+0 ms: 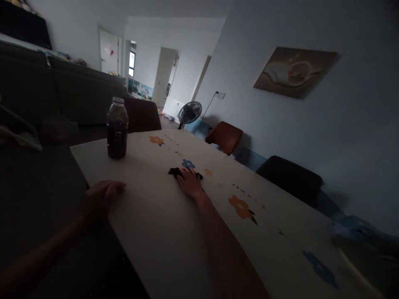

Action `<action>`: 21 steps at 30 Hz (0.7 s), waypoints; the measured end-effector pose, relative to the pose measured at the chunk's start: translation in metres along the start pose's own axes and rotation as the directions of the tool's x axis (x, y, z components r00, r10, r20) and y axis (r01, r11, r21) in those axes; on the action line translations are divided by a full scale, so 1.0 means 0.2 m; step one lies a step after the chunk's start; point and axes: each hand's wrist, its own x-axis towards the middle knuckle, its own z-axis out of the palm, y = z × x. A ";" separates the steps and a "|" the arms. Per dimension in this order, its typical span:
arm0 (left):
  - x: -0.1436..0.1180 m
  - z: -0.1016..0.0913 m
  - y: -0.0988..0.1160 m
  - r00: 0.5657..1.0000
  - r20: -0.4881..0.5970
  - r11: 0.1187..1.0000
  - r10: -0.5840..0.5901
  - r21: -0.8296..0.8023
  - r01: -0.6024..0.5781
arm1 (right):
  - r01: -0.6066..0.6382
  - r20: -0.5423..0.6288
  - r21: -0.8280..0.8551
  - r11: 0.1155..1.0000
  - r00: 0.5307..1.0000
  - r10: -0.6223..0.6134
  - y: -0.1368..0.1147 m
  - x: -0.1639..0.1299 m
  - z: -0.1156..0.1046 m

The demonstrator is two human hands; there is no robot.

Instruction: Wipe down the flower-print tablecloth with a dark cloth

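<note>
My right hand [190, 182] presses down on a crumpled black cloth [175, 171] near the middle of the table. Dark folds stick out on both sides of the fingers, and the rest of the cloth is hidden beneath them. Over at the left edge of the table, my left hand [104, 194] rests with its fingers stretched out and nothing in it. Under both hands lies a pale table cover [156, 232] printed with flowers and letters. A bottle with a dark label [117, 135] stands upright beyond my left hand.
Brown chairs [226, 137] [141, 114] and a black chair [289, 178] stand around the table. Behind the far end is a fan [190, 112]. A grey sofa [84, 89] is at the left. Blurred bluish items [358, 232] lie at the right edge.
</note>
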 end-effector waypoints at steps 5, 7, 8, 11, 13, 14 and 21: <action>0.01 0.01 0.02 0.999 -0.006 0.999 -0.047 0.004 0.047 | 0.110 0.034 0.011 0.994 0.993 -0.110 -0.05 -0.23 0.00; 0.01 0.01 0.03 0.998 -0.005 0.998 -0.062 0.006 0.062 | 0.183 0.044 0.030 0.983 0.982 -0.184 -0.06 -0.37 0.00; 0.01 0.01 0.03 0.998 0.000 0.998 -0.064 0.019 0.064 | 0.219 0.050 0.036 0.975 0.974 -0.221 -0.06 -0.45 0.00; 0.03 -0.01 0.01 0.999 0.029 0.994 -0.030 0.101 0.026 | 0.293 0.076 0.018 0.956 0.953 -0.294 -0.01 -0.68 0.01; 0.04 -0.03 -0.04 1.000 0.002 0.983 0.024 0.182 -0.024 | 0.335 0.077 -0.027 0.942 0.940 -0.332 0.08 -0.84 0.03; 0.05 -0.04 -0.07 0.998 -0.033 0.973 0.048 0.227 -0.039 | 0.359 0.057 -0.065 0.931 0.933 -0.356 0.14 -0.92 0.05; 0.33 -0.23 -0.37 0.974 -0.223 0.850 -0.042 0.504 0.152 | 0.230 -0.312 -0.396 0.889 0.877 -0.366 0.55 -1.29 0.33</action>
